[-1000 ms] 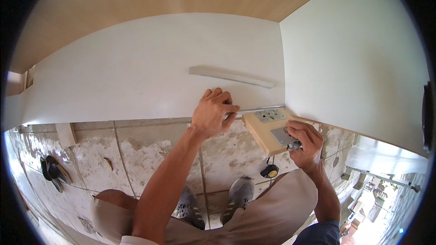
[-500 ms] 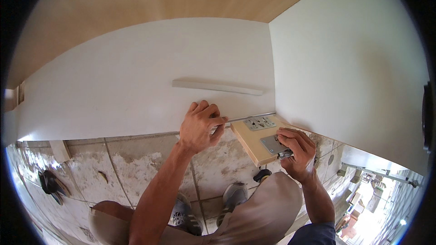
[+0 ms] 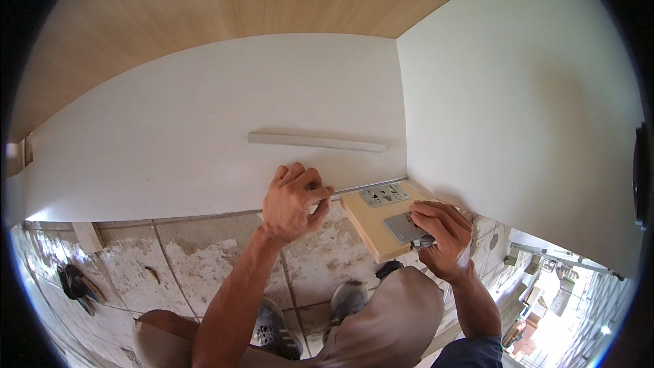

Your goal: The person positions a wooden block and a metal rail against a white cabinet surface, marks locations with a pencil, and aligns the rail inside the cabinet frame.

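My left hand [image 3: 291, 204] is closed, with thumb and forefinger pinched at the near end of a thin metal strip [image 3: 371, 185]. That strip runs along the white panel's front edge toward the corner. At the right, my right hand [image 3: 444, 235] grips a flat grey metal plate [image 3: 402, 227] lying on a pale wooden block [image 3: 364, 228]; its fingers cover the plate's right part. Farther back on the block's top is a second metal plate [image 3: 383, 195] with holes and cutouts. A narrow whitish bar [image 3: 317, 142] rests on the white panel beyond my left hand.
The white panel [image 3: 170, 143] meets a white side panel [image 3: 504, 129] at the right and a wood-grain panel [image 3: 252, 0] at the far side. Below lies a stained tiled floor [image 3: 204, 252] with a pair of dark shoes [image 3: 78, 286] at the left.
The whole scene sits slightly lower and farther left in view, as the head has shifted. Both hands keep nearly the same grips and places relative to the block.
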Motion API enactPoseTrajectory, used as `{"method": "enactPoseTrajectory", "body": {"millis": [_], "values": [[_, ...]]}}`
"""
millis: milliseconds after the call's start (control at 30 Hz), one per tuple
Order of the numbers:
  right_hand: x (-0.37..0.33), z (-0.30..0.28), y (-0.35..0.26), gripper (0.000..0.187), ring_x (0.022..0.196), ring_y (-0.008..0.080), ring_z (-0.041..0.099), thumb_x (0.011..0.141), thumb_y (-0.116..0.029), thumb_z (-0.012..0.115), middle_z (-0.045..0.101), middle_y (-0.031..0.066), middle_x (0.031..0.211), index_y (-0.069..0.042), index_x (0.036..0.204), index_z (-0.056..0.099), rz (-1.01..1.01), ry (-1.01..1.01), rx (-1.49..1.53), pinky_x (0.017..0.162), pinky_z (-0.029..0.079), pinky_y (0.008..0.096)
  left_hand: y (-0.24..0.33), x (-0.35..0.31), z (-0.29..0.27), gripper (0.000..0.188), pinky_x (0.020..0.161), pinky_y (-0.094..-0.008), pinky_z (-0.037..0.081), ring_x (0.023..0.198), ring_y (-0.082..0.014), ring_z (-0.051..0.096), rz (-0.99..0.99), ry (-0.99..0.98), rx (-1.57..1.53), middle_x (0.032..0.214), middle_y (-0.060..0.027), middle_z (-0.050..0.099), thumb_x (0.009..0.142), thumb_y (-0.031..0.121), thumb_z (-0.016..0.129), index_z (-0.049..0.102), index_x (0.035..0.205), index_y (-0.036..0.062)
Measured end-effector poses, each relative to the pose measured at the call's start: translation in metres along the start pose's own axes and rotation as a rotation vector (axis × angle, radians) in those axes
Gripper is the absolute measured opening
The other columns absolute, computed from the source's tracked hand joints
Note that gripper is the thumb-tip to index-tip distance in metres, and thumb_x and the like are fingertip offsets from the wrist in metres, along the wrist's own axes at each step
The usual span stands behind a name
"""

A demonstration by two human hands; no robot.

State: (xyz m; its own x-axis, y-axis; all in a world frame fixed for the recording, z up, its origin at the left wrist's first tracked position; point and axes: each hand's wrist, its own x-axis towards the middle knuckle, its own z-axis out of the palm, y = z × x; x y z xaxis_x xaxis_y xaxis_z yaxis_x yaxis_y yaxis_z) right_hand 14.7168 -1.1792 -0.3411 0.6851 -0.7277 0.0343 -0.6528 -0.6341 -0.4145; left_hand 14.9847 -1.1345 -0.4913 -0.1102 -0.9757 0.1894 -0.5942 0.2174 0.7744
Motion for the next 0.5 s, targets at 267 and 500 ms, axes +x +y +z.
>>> {"method": "enactPoseTrajectory", "body": {"millis": [267, 500], "values": [[0.0012, -0.0002, -0.0026, 0.041, 0.102, 0.0343, 0.071, 0.057, 0.003, 0.073, 0.073, 0.0144, 0.109, 0.002, 0.098, 0.069, -0.019, 0.009, 0.015, 0.086, 0.058, 0.0442, 0.0020, -0.0003, -0.0008, 0.015, 0.076, -0.0373, 0.042, 0.081, -0.0191, 0.052, -0.015, 0.005, 0.004, 0.080, 0.0014, 0.058, 0.070, 0.008, 0.079, 0.078, 0.083, 0.0142], [0.0030, 0.0030, 0.0040, 0.038, 0.101, 0.0338, 0.071, 0.060, 0.005, 0.074, 0.073, 0.0134, 0.107, 0.002, 0.097, 0.068, -0.010, 0.018, -0.007, 0.085, 0.058, 0.0434, 0.0007, 0.0015, 0.0006, 0.014, 0.075, -0.0373, 0.041, 0.080, -0.0191, 0.052, -0.005, 0.011, -0.002, 0.080, 0.0017, 0.057, 0.070, 0.008, 0.079, 0.076, 0.082, 0.0154]]}}
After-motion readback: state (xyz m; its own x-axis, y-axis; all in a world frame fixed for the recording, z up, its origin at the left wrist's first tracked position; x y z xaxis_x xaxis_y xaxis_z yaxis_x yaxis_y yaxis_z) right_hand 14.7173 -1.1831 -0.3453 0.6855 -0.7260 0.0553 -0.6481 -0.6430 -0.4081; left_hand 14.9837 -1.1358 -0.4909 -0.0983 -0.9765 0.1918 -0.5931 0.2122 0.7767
